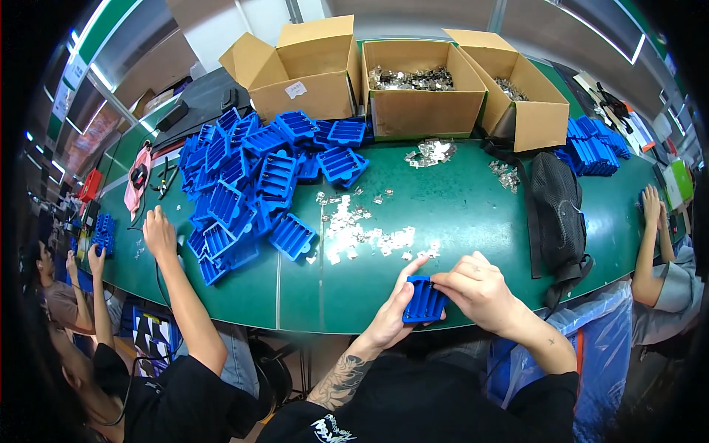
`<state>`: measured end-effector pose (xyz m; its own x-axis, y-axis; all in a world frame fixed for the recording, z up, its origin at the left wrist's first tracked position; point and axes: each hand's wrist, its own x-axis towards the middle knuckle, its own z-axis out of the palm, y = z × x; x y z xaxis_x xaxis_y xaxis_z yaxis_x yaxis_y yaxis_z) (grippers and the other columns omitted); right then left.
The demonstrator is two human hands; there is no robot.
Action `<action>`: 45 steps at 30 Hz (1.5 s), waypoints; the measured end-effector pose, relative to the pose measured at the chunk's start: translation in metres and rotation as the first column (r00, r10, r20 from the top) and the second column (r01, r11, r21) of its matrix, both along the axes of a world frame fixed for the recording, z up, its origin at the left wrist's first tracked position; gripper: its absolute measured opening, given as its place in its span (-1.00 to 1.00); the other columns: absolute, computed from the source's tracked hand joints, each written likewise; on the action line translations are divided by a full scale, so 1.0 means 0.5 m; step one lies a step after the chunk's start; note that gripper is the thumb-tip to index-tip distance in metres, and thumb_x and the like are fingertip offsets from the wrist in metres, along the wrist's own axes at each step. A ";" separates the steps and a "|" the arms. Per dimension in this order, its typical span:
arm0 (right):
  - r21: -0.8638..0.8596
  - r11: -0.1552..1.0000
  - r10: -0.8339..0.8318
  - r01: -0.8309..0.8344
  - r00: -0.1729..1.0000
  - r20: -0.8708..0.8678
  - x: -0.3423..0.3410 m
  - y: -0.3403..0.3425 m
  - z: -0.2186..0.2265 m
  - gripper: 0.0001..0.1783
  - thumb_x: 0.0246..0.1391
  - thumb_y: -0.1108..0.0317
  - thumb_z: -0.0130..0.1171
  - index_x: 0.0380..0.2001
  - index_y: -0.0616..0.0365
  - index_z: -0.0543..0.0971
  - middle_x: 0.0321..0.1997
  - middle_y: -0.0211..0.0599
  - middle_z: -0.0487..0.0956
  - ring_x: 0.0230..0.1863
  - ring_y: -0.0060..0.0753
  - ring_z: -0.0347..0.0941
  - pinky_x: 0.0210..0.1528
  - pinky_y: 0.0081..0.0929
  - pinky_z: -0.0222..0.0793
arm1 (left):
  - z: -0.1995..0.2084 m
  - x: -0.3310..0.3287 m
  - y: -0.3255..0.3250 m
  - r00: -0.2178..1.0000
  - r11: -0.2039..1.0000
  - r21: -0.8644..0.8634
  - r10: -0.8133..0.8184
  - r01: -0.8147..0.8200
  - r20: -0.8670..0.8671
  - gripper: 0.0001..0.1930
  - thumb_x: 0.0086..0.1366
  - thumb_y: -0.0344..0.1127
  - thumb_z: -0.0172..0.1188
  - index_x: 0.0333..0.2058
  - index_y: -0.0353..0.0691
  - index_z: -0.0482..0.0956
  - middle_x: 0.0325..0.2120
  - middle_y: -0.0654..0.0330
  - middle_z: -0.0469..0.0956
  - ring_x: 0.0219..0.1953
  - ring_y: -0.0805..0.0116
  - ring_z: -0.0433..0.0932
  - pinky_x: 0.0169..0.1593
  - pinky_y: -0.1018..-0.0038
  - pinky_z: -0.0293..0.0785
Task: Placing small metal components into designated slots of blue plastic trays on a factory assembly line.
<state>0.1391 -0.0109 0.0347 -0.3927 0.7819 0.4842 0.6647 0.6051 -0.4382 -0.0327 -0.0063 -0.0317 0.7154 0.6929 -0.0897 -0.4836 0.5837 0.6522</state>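
Near the table's front edge, my left hand point(390, 314) is closed round a blue plastic battery holder point(423, 301) with several long slots. My right hand point(480, 290) pinches at the holder's upper right corner, thumb and fingers together; whatever small piece may be between them is hidden. Beyond my hands lie loose small shiny metal contact pieces point(354, 232), scattered over the green table point(458, 196). To their left rises a big heap of blue battery holders point(277, 176), with one holder point(293, 236) lying at its near right edge.
Cardboard boxes stand along the back: an open one point(310, 88), a middle one point(425, 111) and a right one point(543, 122) hold metal pieces or stand near them. A black mesh bag point(557, 199) lies right. Co-workers' arms point(185, 295) reach in at left and right point(650, 266).
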 end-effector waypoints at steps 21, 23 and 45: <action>-0.457 0.877 0.037 -0.148 0.969 -0.243 0.026 0.026 0.007 -0.73 -0.15 0.37 0.27 -0.29 0.09 0.55 -0.50 -0.28 0.49 -0.40 -0.37 0.46 -0.33 -0.47 0.36 | 0.015 0.004 -0.003 0.999 1.000 0.027 0.018 -0.017 -0.033 -0.20 0.25 0.11 -0.05 0.25 0.01 -0.32 -0.02 0.00 0.23 -0.16 0.28 0.44 -0.14 0.35 0.48; -0.495 0.839 0.061 -0.227 0.943 -0.328 0.034 0.029 -0.009 -0.67 -0.15 0.36 0.27 -0.22 0.14 0.56 -0.44 -0.26 0.54 -0.37 -0.40 0.46 -0.30 -0.50 0.34 | 0.009 0.001 -0.001 0.999 0.999 0.043 -0.010 0.012 -0.036 -0.19 0.24 0.11 -0.04 0.25 0.01 -0.33 0.00 -0.01 0.21 -0.14 0.27 0.44 -0.14 0.34 0.48; -0.618 0.668 0.154 -0.415 0.889 -0.431 0.043 0.028 -0.020 -0.71 0.00 0.40 0.13 -0.14 0.14 0.54 -0.48 -0.26 0.47 -0.42 -0.43 0.41 -0.33 -0.52 0.30 | 0.002 -0.004 0.001 0.997 0.997 0.017 -0.073 0.073 0.026 -0.15 0.21 0.10 0.01 0.26 0.20 -0.42 0.06 -0.09 0.20 -0.12 0.10 0.47 -0.18 0.16 0.53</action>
